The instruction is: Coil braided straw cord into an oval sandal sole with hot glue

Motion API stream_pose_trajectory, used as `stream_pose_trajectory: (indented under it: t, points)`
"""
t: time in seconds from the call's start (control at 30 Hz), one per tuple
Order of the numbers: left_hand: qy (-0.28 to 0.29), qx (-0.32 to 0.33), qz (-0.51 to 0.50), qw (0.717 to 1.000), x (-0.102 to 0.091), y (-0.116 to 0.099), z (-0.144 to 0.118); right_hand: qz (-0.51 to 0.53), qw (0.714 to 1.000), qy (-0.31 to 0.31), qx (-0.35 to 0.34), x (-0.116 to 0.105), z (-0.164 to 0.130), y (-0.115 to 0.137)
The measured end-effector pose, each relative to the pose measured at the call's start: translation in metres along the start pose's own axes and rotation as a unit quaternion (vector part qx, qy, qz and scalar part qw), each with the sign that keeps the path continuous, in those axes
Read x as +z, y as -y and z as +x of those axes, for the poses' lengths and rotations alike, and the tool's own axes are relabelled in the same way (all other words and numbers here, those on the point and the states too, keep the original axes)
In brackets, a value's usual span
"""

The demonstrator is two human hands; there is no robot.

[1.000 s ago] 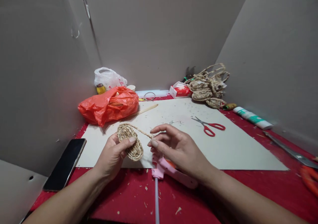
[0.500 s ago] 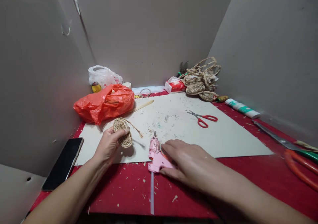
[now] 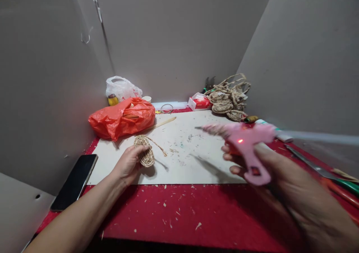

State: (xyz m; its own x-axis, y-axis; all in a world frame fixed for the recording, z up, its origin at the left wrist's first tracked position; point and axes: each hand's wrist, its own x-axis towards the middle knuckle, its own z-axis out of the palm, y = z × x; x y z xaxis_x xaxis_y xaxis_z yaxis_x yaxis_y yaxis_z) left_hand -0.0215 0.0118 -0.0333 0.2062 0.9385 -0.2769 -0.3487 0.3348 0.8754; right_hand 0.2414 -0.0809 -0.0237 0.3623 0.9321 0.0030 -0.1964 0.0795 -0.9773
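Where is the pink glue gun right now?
In the head view, the glue gun is right of centre, held up in the right hand, its nozzle over the white sheet.

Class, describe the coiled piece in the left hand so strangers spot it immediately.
Find the white board on the red table. Over its near left part, the left hand holds a tan oval of coiled cord. Unlike the cord bundles at back right, it is held, one end loose.

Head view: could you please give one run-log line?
left hand: holds braided straw coil; right hand: holds pink glue gun; light: red
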Motion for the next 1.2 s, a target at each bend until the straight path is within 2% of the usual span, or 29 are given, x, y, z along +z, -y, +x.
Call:
stream_pose_trajectory:
  t: [0.03,0.1,0.23,0.37,0.47,0.63,0.87,1.2]
  points:
    - [0.003,-0.012,-0.009,1.0,0.0,0.0,0.0,0.044,0.999,-0.012,0.008,0.002,0.0,0.003]
    - [0.003,-0.039,-0.033,0.999,0.001,-0.001,0.0,0.073,0.996,0.029,0.031,0.01,-0.002,0.006]
    - [-0.012,-0.054,-0.081,0.995,0.008,-0.004,-0.004,0.03,0.985,0.162,0.058,0.037,-0.003,0.01]
    - [-0.025,-0.056,-0.093,0.994,0.013,-0.005,-0.006,0.048,0.972,0.225,0.056,0.067,0.004,0.013]
    - [-0.043,-0.063,-0.091,0.993,0.013,-0.005,-0.004,0.044,0.959,0.27,0.075,0.081,0.011,0.004]
    - [-0.09,-0.06,-0.104,0.989,0.013,-0.003,0.002,-0.056,0.955,0.278,0.086,0.076,0.014,-0.02]
    - [-0.118,-0.072,-0.097,0.986,0.013,0.0,0.002,-0.202,0.928,0.312,-0.022,0.074,0.011,-0.02]
    - [-0.1,-0.116,-0.097,0.983,0.018,-0.001,-0.005,-0.246,0.919,0.303,-0.051,0.072,0.015,-0.029]
